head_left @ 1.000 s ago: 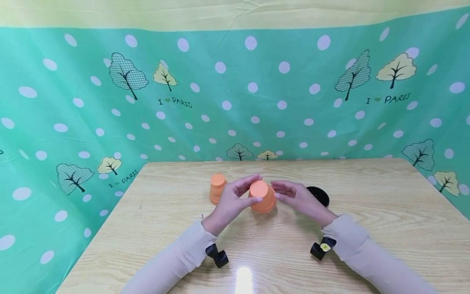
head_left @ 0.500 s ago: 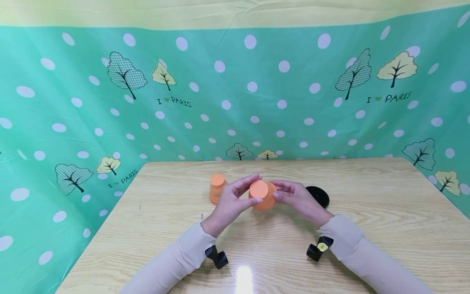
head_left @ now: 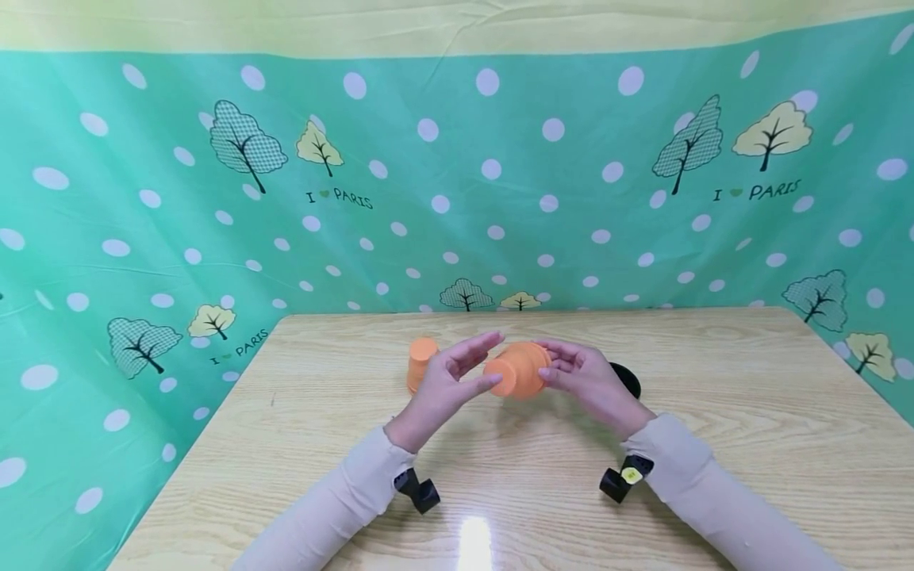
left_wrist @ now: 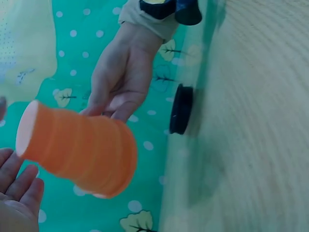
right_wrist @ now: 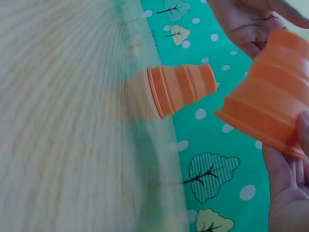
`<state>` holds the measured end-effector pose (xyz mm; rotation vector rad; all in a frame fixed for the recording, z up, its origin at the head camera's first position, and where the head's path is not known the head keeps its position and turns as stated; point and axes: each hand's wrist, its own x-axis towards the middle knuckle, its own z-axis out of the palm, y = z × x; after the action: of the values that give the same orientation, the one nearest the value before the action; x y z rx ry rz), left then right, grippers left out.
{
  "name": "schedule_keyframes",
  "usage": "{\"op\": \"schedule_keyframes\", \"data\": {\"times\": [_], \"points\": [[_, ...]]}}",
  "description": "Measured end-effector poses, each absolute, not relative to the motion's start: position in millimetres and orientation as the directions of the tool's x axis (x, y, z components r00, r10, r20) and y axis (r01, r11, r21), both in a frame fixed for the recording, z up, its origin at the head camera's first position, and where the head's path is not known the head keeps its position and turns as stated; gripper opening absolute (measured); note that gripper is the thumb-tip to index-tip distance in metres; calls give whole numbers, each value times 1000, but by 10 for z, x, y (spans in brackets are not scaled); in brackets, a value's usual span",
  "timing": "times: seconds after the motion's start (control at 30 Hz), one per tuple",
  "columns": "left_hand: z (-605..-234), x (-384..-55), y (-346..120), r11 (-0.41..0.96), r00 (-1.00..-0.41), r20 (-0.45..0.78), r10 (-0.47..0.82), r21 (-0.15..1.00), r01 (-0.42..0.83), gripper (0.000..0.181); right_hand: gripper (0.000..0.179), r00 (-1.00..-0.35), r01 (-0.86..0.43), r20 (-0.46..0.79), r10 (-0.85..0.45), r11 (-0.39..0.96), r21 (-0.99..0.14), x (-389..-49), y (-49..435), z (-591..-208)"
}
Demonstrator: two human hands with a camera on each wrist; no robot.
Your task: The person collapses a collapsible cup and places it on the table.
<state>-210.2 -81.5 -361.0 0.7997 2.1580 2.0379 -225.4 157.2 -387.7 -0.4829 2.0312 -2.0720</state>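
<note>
My right hand holds an orange collapsible cup by its wide rim, above the table. The cup is stretched into stepped rings and lies tilted, its narrow closed end pointing left. Around that narrow end my left hand is spread, thumb and fingers apart, with the thumb tip right at the cup's end in the head view. A second orange stepped cup stands upside down on the table, partly hidden behind my left hand in the head view.
A round black lid-like disc lies on the wooden table, partly behind my right hand. Behind the table's far edge hangs a green dotted curtain with printed trees. Both wrists carry small black cameras.
The right hand has closed on the cup's rim and raised it. The cup has tipped, its narrow end swinging left and down, while the left hand's fingers have spread off it.
</note>
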Motion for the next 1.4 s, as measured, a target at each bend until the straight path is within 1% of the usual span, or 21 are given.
{"op": "schedule_keyframes", "data": {"times": [0.17,0.33,0.47,0.67,0.8,1.07,1.23,1.4], "points": [[-3565,-2158,-850,-22,-850,325,415,938,347,50,54,-898,-214,165,-408,77,-974,-2254,1597,-3862],[-3574,-2210,-865,14,-858,278,431,949,315,48,52,-842,-289,219,-493,69,-955,-2232,1600,-3836],[-3613,-2257,-862,21,-846,235,478,960,278,48,51,-816,-320,246,-523,55,-946,-2219,1601,-3833],[-3690,-2316,-846,50,-826,124,549,982,180,50,51,-806,-332,254,-534,55,-942,-2206,1617,-3814],[-3721,-2333,-828,58,-813,86,576,988,146,50,51,-807,-333,248,-535,67,-940,-2209,1625,-3805],[-3722,-2337,-798,28,-792,102,602,989,149,44,50,-800,-353,258,-542,76,-933,-2229,1645,-3818],[-3731,-2354,-790,47,-798,90,596,988,147,40,47,-792,-360,251,-557,92,-929,-2240,1649,-3819],[-3743,-2364,-786,60,-811,95,577,986,158,38,46,-813,-338,219,-539,130,-932,-2258,1648,-3808]]}}
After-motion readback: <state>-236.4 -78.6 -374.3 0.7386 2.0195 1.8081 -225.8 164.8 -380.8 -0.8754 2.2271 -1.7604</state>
